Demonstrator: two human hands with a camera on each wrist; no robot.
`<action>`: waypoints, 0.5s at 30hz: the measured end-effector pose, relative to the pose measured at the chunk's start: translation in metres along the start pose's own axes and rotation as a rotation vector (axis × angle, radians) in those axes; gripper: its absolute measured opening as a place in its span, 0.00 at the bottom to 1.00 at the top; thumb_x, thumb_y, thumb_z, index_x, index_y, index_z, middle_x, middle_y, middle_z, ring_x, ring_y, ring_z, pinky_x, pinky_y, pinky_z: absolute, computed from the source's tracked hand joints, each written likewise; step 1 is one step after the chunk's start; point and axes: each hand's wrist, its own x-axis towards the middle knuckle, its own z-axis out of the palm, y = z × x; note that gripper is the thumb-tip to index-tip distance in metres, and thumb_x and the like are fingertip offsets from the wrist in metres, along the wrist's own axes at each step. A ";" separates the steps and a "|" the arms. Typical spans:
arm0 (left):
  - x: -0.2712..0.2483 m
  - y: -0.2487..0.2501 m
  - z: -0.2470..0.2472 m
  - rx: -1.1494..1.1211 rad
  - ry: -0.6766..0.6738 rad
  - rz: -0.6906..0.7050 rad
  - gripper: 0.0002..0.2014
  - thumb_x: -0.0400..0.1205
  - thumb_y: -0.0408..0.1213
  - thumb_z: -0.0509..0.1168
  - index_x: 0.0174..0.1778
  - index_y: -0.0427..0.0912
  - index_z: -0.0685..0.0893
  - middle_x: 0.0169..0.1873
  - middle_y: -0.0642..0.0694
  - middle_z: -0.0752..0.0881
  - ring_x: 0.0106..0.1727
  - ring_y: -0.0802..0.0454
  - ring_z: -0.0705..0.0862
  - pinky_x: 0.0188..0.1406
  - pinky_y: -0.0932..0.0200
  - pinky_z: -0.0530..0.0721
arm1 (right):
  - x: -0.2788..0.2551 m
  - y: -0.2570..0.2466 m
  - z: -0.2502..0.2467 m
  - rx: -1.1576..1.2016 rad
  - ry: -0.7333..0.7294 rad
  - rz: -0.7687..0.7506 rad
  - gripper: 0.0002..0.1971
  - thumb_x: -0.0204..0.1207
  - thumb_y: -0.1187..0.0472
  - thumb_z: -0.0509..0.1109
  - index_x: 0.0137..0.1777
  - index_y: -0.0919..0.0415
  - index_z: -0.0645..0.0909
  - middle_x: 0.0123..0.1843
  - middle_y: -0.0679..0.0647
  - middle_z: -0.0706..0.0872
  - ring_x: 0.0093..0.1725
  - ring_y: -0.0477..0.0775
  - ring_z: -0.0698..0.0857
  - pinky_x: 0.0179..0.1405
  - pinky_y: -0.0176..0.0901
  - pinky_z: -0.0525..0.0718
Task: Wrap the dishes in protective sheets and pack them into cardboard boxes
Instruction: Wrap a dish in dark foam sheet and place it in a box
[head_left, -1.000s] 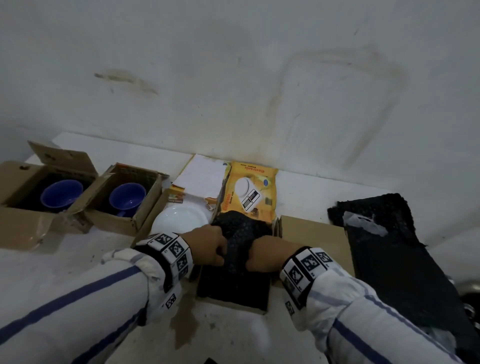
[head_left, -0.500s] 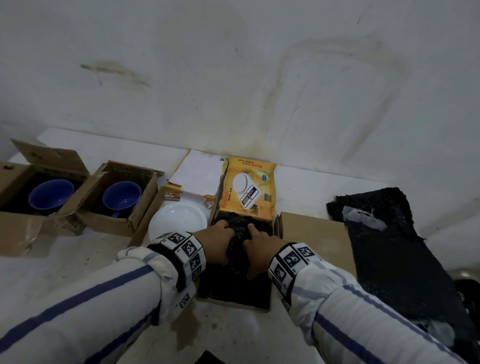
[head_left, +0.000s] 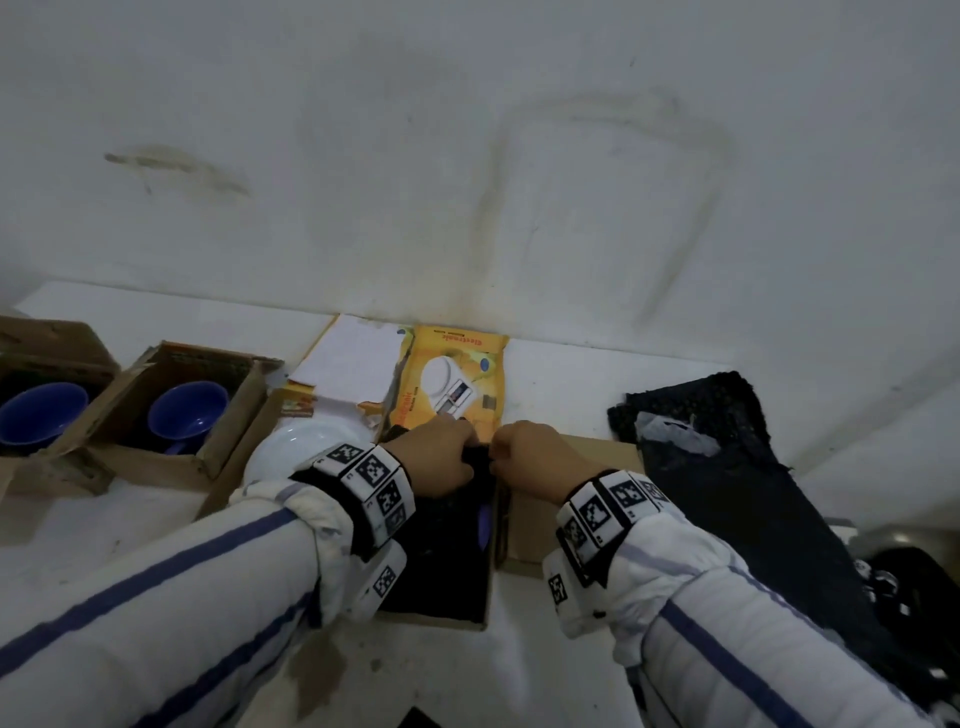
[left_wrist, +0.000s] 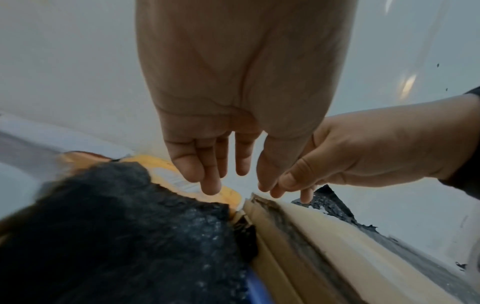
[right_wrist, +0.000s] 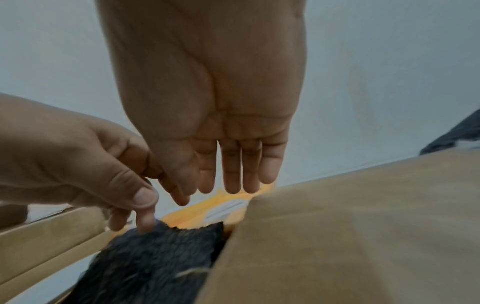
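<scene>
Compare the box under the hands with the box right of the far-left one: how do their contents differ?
The box under the hands shows mostly black protective sheet, with only a blue sliver at its right edge; the second box from the left shows a bare blue cup. The left hand and right hand work over the first; nothing touches the second. Both are open cardboard boxes on the white counter.

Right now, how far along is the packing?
Looks done: two blue bowls sit in open boxes at left. In hand: both hands, left hand and right hand, are over the black sheet in the middle box; blue shows at its edge. Left: the white plate is bare, spare sheets lie at right, and all boxes are open.
</scene>
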 end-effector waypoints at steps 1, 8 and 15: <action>0.006 0.011 0.001 -0.009 -0.005 0.005 0.18 0.81 0.41 0.64 0.67 0.42 0.75 0.67 0.40 0.72 0.62 0.42 0.78 0.61 0.52 0.78 | -0.005 0.011 -0.003 0.029 0.030 0.024 0.13 0.78 0.61 0.63 0.59 0.63 0.82 0.61 0.62 0.83 0.60 0.62 0.81 0.54 0.45 0.77; 0.048 0.095 0.025 -0.001 -0.013 0.043 0.23 0.82 0.38 0.61 0.74 0.45 0.70 0.72 0.42 0.70 0.70 0.44 0.73 0.68 0.53 0.74 | -0.044 0.109 -0.018 0.195 0.198 0.217 0.12 0.79 0.64 0.62 0.56 0.62 0.85 0.59 0.60 0.86 0.58 0.60 0.84 0.57 0.46 0.82; 0.100 0.176 0.053 0.144 0.003 0.043 0.21 0.82 0.39 0.60 0.73 0.47 0.75 0.72 0.41 0.72 0.70 0.38 0.73 0.68 0.46 0.74 | -0.070 0.218 -0.013 0.136 0.120 0.419 0.15 0.76 0.65 0.63 0.62 0.62 0.82 0.65 0.61 0.81 0.66 0.64 0.78 0.66 0.49 0.78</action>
